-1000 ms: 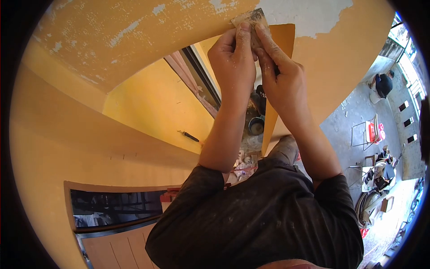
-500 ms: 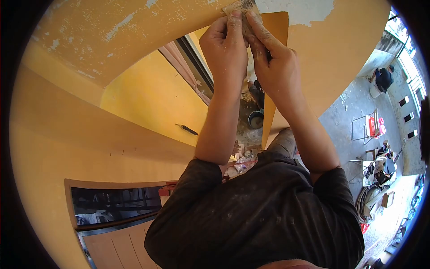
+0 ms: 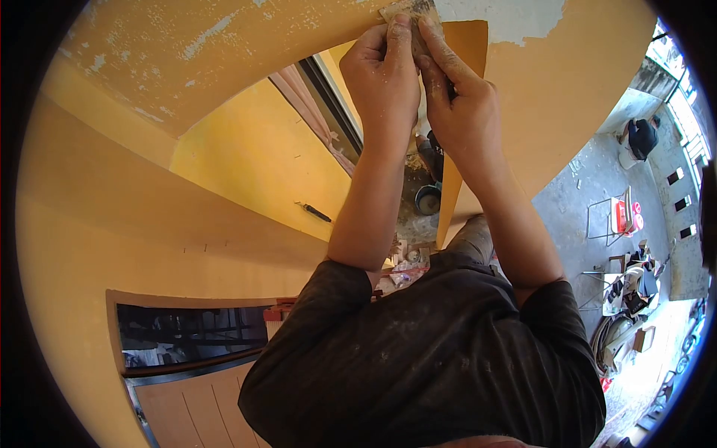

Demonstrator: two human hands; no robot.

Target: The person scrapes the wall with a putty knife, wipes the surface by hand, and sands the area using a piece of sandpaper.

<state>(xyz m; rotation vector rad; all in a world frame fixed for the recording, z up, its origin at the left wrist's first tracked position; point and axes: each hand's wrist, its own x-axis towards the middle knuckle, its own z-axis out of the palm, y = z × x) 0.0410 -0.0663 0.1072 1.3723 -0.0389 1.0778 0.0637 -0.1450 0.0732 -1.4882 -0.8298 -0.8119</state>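
Top centre: scraper (image 3: 407, 10), blade flat against the orange wall (image 3: 224, 45), touching a bare white patch (image 3: 508, 15).
Left hand (image 3: 385, 71): fingers curled, one fingertip pressing the blade.
Right hand (image 3: 463, 104): clenched round the scraper's handle, forefinger stretched along the blade.
Hands: touching, side by side.
Far below: bucket (image 3: 427, 198) on the ground.

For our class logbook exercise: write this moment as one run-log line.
left hand: pressing scraper blade | right hand: gripping scraper | surface: orange wall, paint flaking
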